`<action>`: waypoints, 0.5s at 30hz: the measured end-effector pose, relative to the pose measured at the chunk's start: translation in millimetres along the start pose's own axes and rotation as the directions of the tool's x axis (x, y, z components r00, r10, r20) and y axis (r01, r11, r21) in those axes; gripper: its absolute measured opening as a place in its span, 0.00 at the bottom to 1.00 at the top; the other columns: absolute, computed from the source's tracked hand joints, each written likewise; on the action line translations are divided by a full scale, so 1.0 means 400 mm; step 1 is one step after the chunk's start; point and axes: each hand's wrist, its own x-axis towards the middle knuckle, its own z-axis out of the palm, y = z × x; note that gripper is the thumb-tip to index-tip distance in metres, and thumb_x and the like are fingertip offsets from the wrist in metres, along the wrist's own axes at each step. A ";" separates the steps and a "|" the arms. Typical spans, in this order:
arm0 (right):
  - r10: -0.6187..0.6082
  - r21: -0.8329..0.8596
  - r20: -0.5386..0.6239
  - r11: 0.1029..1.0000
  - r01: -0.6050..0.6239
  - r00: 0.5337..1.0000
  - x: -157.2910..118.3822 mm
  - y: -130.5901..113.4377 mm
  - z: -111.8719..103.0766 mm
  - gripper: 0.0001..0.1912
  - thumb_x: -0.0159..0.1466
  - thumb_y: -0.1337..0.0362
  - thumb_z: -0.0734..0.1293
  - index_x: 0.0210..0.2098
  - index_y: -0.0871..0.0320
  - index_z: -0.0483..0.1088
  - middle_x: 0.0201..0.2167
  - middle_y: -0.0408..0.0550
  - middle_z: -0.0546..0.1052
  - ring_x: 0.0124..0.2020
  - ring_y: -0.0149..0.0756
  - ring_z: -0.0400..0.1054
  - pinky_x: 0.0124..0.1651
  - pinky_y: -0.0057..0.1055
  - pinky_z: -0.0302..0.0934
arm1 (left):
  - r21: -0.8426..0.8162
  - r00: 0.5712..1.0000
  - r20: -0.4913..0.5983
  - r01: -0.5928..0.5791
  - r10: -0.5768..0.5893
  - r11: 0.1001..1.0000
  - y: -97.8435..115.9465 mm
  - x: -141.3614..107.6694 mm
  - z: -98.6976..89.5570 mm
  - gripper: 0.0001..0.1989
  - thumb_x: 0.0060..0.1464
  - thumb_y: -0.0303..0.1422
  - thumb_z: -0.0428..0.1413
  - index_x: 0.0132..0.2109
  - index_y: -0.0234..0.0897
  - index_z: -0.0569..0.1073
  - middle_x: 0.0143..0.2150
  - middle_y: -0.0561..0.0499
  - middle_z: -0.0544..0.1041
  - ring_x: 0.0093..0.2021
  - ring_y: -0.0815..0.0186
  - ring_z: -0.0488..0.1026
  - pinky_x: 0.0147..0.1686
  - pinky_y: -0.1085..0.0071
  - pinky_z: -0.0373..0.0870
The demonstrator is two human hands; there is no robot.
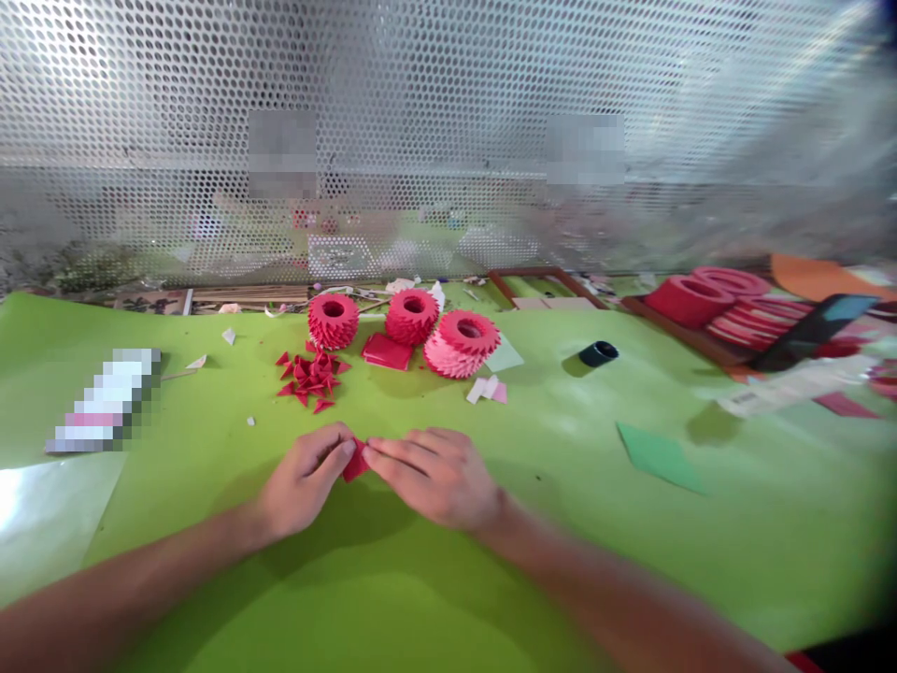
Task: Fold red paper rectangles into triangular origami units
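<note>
My left hand [305, 481] and my right hand [434, 477] meet over the green table covering [203, 467], pinching a small folded piece of red paper [355, 461] between them. Straight ahead lies a loose pile of red triangular paper units [312, 379]. Behind it stand two round red rings built of folded units [333, 320] [412, 316] and a taller pink-and-red ring [461, 343]. A stack of red paper squares [386, 351] sits among the rings, beyond the reach of my fingers. Small pink paper scraps [487, 389] lie to the right.
A black tape roll [598, 353] and a green paper sheet [659, 455] lie to the right. Farther right, a wooden tray [673, 327] holds large red rings, with a phone [817, 329] beside it. A perforated metal screen [448, 140] rises behind the table.
</note>
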 end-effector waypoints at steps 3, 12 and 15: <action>0.000 0.015 0.004 1.000 0.000 1.000 0.002 -0.005 0.002 0.07 0.66 0.70 0.67 0.43 0.59 0.76 0.39 0.42 0.83 0.30 0.28 0.72 0.30 0.29 0.63 | 0.036 1.000 -0.004 0.001 0.000 0.999 0.003 0.000 0.002 0.19 0.67 0.41 0.44 0.31 0.36 0.66 0.27 0.54 0.66 0.28 0.68 0.63 0.30 0.71 0.60; 0.470 0.547 0.441 0.535 -0.644 0.765 0.004 -0.019 0.012 0.13 0.68 0.57 0.62 0.40 0.59 0.73 0.26 0.43 0.77 0.19 0.25 0.62 0.19 0.24 0.52 | 0.130 0.996 0.021 -0.091 0.089 0.987 -0.012 0.003 0.001 0.17 0.66 0.39 0.46 0.31 0.35 0.67 0.25 0.55 0.66 0.26 0.69 0.63 0.27 0.73 0.58; 0.454 0.530 0.646 0.311 -0.789 0.613 0.011 -0.016 0.012 0.16 0.69 0.54 0.61 0.36 0.59 0.73 0.23 0.41 0.72 0.20 0.25 0.59 0.21 0.23 0.50 | 0.172 0.994 0.018 -0.107 0.106 0.979 -0.012 0.004 0.001 0.17 0.66 0.38 0.46 0.31 0.35 0.68 0.25 0.54 0.67 0.26 0.69 0.63 0.27 0.73 0.58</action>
